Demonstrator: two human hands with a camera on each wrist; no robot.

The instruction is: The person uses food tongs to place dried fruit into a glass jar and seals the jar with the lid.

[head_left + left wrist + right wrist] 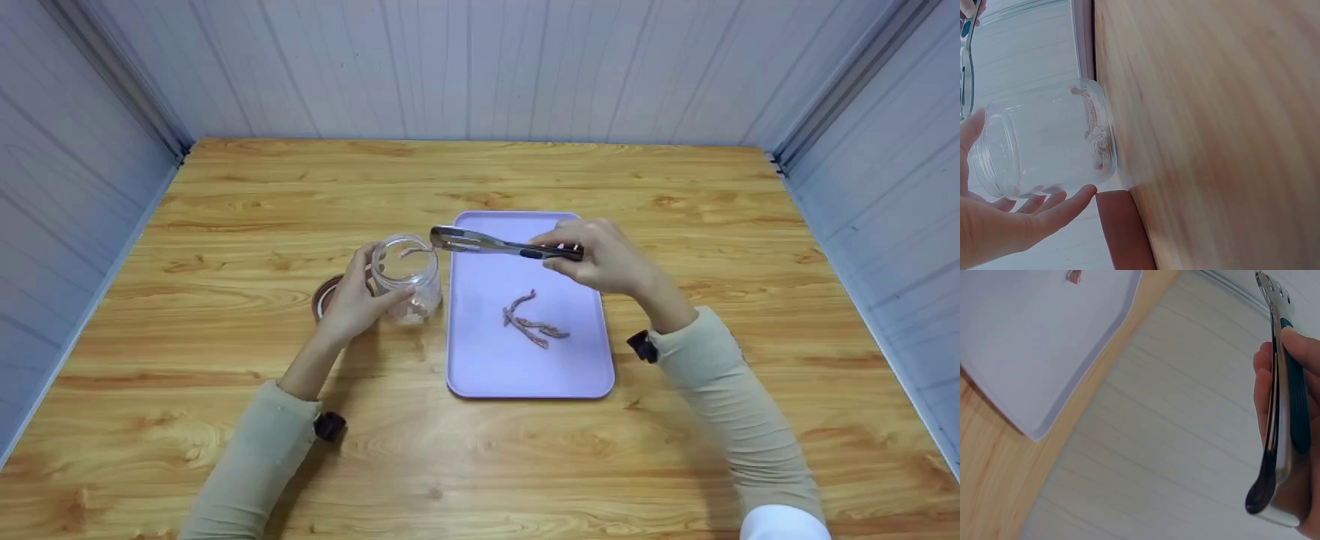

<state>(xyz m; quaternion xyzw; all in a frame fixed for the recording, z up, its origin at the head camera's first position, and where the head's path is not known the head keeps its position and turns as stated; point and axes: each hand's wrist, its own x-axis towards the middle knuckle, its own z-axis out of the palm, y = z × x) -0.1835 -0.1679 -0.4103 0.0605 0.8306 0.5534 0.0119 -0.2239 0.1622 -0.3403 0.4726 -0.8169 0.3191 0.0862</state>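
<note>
My left hand point(358, 301) holds a clear jar point(426, 291) around its side, fingers on one side and thumb on the other. Inside, at the bottom, lie dried brownish strips point(1093, 115). Metal tongs point(491, 243) with dark teal grips are squeezed in my right hand point(604, 259), their tips beside the jar's mouth. A thin brown strip point(414, 252) shows at the mouth, by the tong tips; whether the tongs pinch it is too small to tell. Several similar dried strips point(553, 331) lie on the purple tray point(525, 379).
A reddish-brown lid point(1124, 228) lies on the wooden table point(420, 465), partly behind my left hand. The tray sits just right of the jar. White panel walls point(465, 67) enclose the table at the back and both sides.
</note>
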